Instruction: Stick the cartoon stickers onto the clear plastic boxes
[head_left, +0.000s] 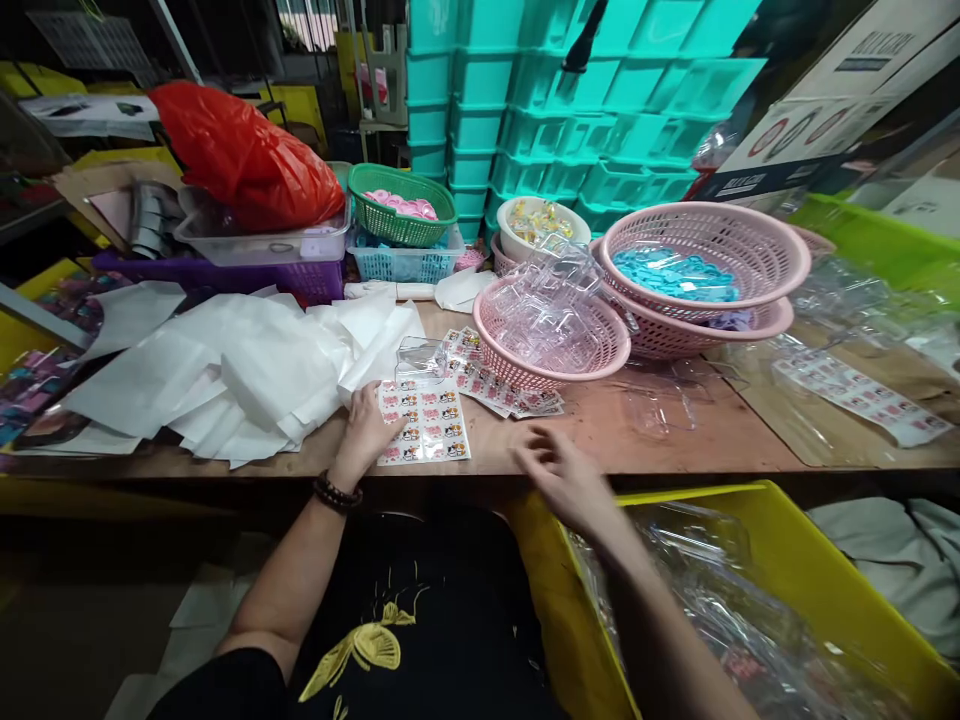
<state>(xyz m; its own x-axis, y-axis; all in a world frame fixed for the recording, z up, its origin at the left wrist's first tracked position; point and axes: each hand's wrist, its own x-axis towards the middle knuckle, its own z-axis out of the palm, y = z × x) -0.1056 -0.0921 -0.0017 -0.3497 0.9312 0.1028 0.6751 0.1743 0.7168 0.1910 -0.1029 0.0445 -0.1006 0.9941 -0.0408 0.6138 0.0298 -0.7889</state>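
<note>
Head view is showing a wooden worktable (675, 440) running across the middle of the frame, with both of the person's bare hands working at its near edge.

Left hand (367, 425), at lower centre-left with a dark bead bracelet (337, 493) on the wrist, is resting palm down on the left edge of a sticker sheet (429, 422). Its fingers are lying loosely together and flat on the sheet, pinching nothing. The sheet is lying flat on the table just left of frame centre, printed face up.

Right hand (559, 470), at lower centre, is hovering at the table edge, apart from the sticker sheet. Its fingers are appearing slightly spread and curled, but motion blur is preventing a clear reading; whether they are pinching anything cannot be told.

A clear plastic case (420, 358) is sitting just above the sheet, and more sticker strips (499, 385) are lying to its right. A pile of white paper (247, 375) is covering the table at centre-left. A pink basket of clear cases (551, 335) is standing just right of centre, with stacked pink baskets (705, 265) holding blue pieces behind it. A green basket (401, 205) and a red bag (244, 155) are occupying the upper left. Teal crates (562, 110) are stacked at top centre. A yellow bin (757, 600) of clear packaging is sitting at lower right.
</note>
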